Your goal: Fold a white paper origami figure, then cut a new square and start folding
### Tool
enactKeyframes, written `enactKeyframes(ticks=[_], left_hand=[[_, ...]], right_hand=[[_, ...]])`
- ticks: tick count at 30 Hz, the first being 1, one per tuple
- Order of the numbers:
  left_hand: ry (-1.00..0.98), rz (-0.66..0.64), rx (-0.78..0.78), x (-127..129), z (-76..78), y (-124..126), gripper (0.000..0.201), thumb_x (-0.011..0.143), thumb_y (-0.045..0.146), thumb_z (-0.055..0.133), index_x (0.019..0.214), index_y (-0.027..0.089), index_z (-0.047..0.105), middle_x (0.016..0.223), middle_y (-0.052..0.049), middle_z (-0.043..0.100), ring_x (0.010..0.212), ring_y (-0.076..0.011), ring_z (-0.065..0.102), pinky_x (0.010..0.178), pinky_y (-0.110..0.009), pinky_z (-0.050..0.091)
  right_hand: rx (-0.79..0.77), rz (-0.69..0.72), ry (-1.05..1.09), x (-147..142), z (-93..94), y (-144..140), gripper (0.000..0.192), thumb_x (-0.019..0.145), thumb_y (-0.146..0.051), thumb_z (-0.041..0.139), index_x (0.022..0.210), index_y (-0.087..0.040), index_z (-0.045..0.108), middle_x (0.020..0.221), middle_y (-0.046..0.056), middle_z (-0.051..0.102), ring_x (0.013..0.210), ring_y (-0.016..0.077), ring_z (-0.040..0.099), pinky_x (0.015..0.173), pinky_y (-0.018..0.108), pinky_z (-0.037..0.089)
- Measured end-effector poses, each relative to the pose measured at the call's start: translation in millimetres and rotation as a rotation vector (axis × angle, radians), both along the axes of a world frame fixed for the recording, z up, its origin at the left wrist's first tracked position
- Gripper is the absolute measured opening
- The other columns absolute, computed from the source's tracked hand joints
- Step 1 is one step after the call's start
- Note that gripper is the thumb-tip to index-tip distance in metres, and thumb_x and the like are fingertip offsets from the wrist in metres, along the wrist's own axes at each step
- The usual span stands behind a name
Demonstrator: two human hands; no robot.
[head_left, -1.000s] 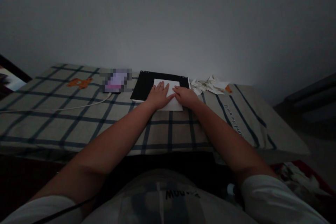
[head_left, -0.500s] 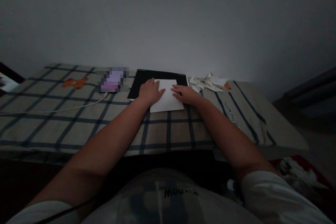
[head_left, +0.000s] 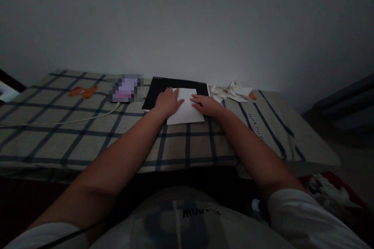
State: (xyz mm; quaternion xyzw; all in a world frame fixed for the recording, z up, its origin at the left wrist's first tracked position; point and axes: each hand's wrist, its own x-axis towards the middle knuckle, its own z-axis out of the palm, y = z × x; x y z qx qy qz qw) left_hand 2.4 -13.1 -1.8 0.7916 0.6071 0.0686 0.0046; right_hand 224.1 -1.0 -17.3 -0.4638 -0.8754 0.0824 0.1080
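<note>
A white sheet of paper [head_left: 187,111] lies partly over a black pad or folder [head_left: 152,93] with punched holes along its far edge. My left hand [head_left: 168,102] rests flat on the paper's left side, fingers stretched forward and thumb out to the right. On the paper's right side lies my right hand [head_left: 207,105], its fingers extended and pointing left. Neither hand is closed around anything. To the right of the black pad is a pile of white paper scraps [head_left: 230,91].
A checked cloth [head_left: 117,140] covers the table. On the left lie a blurred-out phone [head_left: 125,89], its white cable [head_left: 87,118] and an orange cut-out piece [head_left: 83,92]. The grey wall [head_left: 187,27] rises right behind the table. A red container [head_left: 333,194] with white material stands low at the right.
Almost nothing differs. My left hand has shifted very slightly on the paper; my right hand stays where it was.
</note>
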Motion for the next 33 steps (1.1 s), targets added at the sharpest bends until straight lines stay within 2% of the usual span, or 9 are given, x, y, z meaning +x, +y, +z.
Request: enactKeyframes(ticks=[5,9,14,16,20,24,27,29,33], left_hand=[[-0.069,-0.028,-0.032,1.4,-2.1,0.5,0.069,0.113,0.042,0.042,0.173,0.011,0.031,0.179,-0.022,0.035,0.168,-0.0351,0.031,0.135,-0.061,0.026],[-0.110,-0.064,0.010,0.0,-4.7,1.9,0.071,0.111,0.038,0.047,0.174,0.012,0.028,0.174,-0.021,0.044,0.165,-0.0350,0.039,0.136,-0.063,0.023],[-0.264,-0.104,0.066,0.4,-5.4,1.5,0.081,0.103,0.036,0.063,0.175,0.018,0.030,0.169,-0.019,0.053,0.150,-0.0366,0.059,0.124,-0.052,0.047],[-0.390,-0.129,0.111,0.8,-6.9,4.2,0.081,0.100,0.038,0.068,0.173,0.022,0.036,0.170,-0.016,0.052,0.150,-0.0353,0.059,0.122,-0.049,0.050],[-0.648,-0.217,0.265,-3.2,-15.2,20.0,0.078,0.100,0.048,0.069,0.168,0.020,0.044,0.171,-0.017,0.050,0.160,-0.0333,0.046,0.132,-0.051,0.039],[-0.918,-0.253,0.382,-9.6,-20.8,32.8,0.082,0.101,0.075,0.057,0.167,0.029,0.043,0.174,-0.016,0.045,0.159,-0.0347,0.045,0.121,-0.051,0.052],[-0.946,-0.141,0.309,-7.5,-12.8,25.0,0.075,0.108,0.074,0.037,0.171,0.034,0.034,0.174,-0.013,0.046,0.151,-0.0334,0.055,0.114,-0.050,0.057],[-0.897,-0.086,0.126,-2.3,-3.6,13.6,0.068,0.114,0.064,0.023,0.175,0.035,0.025,0.171,-0.013,0.051,0.140,-0.0303,0.065,0.107,-0.048,0.061],[-0.929,-0.203,-0.087,8.3,6.8,-4.3,0.063,0.117,0.048,0.016,0.177,0.029,0.017,0.158,-0.016,0.064,0.137,-0.0262,0.069,0.109,-0.047,0.060]], right_hand=[[-0.001,0.007,0.015,1.5,-1.0,1.1,0.047,0.108,-0.027,0.056,0.152,-0.015,0.067,0.168,0.015,0.054,0.158,0.0276,0.051,0.132,0.047,0.040],[0.001,0.008,0.033,3.0,-3.7,2.9,0.048,0.107,-0.027,0.057,0.152,-0.014,0.067,0.166,0.016,0.055,0.157,0.0281,0.052,0.132,0.048,0.040],[0.022,0.014,0.040,4.4,-6.7,3.9,0.051,0.107,-0.027,0.057,0.155,-0.013,0.063,0.165,0.015,0.056,0.157,0.0272,0.052,0.133,0.047,0.039],[0.019,0.015,0.043,4.8,-6.2,3.6,0.051,0.107,-0.029,0.057,0.155,-0.014,0.064,0.166,0.015,0.056,0.157,0.0277,0.052,0.133,0.047,0.039],[-0.013,0.026,0.081,4.6,-4.0,3.4,0.050,0.108,-0.039,0.057,0.153,-0.017,0.067,0.167,0.014,0.054,0.157,0.0284,0.052,0.133,0.047,0.038],[-0.075,-0.007,0.168,2.3,-3.2,2.8,0.056,0.111,-0.047,0.049,0.150,-0.012,0.068,0.165,0.017,0.056,0.159,0.0274,0.050,0.135,0.044,0.034],[-0.129,-0.024,0.258,-0.2,-2.9,1.8,0.057,0.113,-0.048,0.045,0.151,-0.012,0.068,0.165,0.017,0.056,0.159,0.0262,0.049,0.135,0.044,0.032],[-0.171,-0.040,0.344,-1.8,-2.0,1.6,0.055,0.114,-0.047,0.042,0.149,-0.016,0.070,0.163,0.014,0.060,0.157,0.0259,0.053,0.134,0.046,0.035],[-0.283,-0.163,0.458,-3.6,2.9,3.2,0.069,0.114,-0.063,0.028,0.133,-0.021,0.079,0.142,0.011,0.077,0.142,0.0295,0.066,0.126,0.049,0.045]])
